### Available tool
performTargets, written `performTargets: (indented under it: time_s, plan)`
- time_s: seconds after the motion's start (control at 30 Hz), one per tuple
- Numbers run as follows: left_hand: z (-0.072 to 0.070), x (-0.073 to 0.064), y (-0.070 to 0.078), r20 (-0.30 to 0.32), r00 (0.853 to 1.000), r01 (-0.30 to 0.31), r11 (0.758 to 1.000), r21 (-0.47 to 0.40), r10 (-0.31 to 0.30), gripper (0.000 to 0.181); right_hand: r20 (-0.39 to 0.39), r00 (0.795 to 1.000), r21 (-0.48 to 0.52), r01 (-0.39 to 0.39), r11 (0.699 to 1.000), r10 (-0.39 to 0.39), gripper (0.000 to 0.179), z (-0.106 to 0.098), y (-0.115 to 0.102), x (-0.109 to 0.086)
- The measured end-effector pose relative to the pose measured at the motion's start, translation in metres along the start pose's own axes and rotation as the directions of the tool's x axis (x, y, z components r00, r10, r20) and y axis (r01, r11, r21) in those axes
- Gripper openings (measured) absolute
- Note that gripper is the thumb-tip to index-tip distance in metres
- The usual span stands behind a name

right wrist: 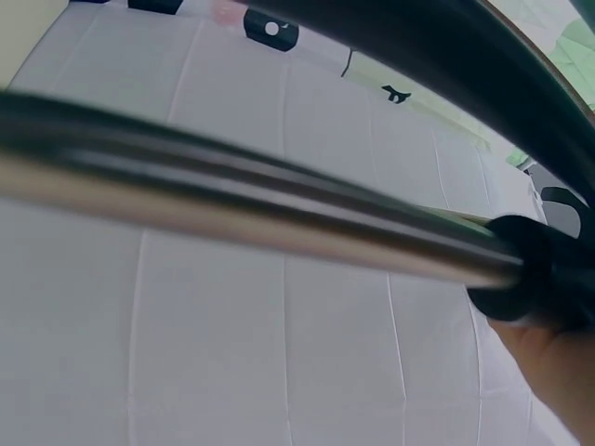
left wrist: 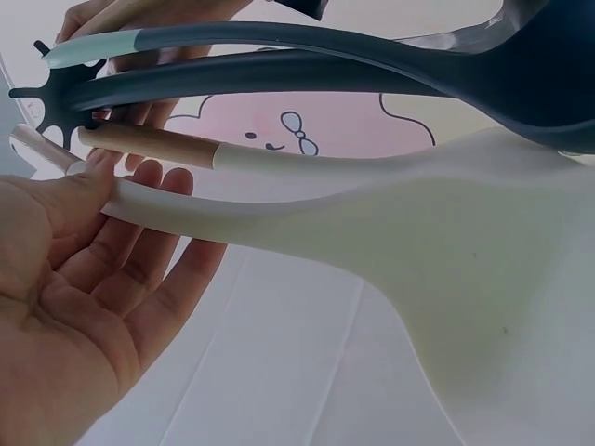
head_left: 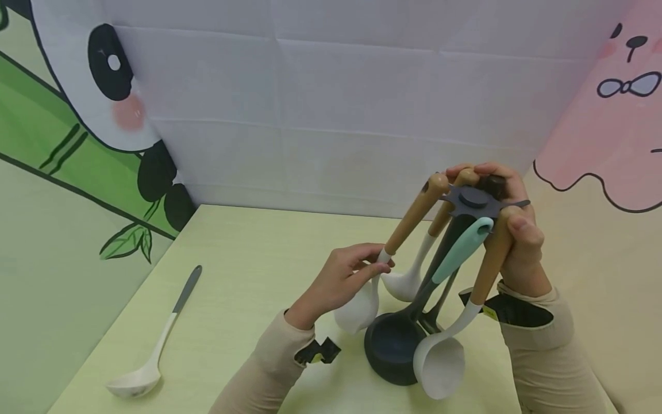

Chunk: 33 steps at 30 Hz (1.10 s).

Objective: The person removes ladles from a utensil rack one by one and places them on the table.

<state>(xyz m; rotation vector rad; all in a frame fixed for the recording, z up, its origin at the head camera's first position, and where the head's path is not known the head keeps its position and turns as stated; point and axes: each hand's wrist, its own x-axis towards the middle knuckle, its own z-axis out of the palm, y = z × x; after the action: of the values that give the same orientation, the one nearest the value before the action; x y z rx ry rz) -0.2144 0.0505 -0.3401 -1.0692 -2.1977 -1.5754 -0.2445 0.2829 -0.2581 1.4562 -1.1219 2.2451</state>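
The person's left hand pinches a wooden-handled spoon by its white neck, thumb against fingers; the spoon's top end sits right beside the grey rack, though I can't tell whether it is on a hook. The right hand is curled round the top of the rack, its thumb against the handle of the front white ladle; a mint-handled dark ladle and a back white ladle hang close by; a grey-handled ladle lies well apart on the table.

To my eye, a poorly seated handle could slip off its hook if the pinch loosens; the crowded bowls could knock together if the spoon swings; and the rack, loaded as it is, might tip if the right hand lets go unevenly.
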Motion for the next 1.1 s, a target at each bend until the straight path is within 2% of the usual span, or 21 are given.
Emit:
performTargets:
  time_s: [0.23,0.67,1.1]
  plan:
    - [-0.005,-0.003,0.002,-0.015,1.000,0.001,1.000,-0.004,-0.001,0.020,-0.022,0.999,-0.027,-0.027,0.999,0.026,0.052,-0.001,-0.002,-0.002]
    - [-0.014,-0.009,0.004,-0.056,0.998,-0.026,1.000,0.017,0.027,0.020,-0.008,1.000,-0.002,-0.021,1.000,0.021,0.052,0.000,-0.001,-0.001]
    - [-0.031,-0.017,0.003,-0.132,0.990,-0.040,0.997,0.069,0.049,0.021,-0.009,0.999,-0.025,-0.031,0.999,0.030,0.051,-0.001,-0.001,-0.001]
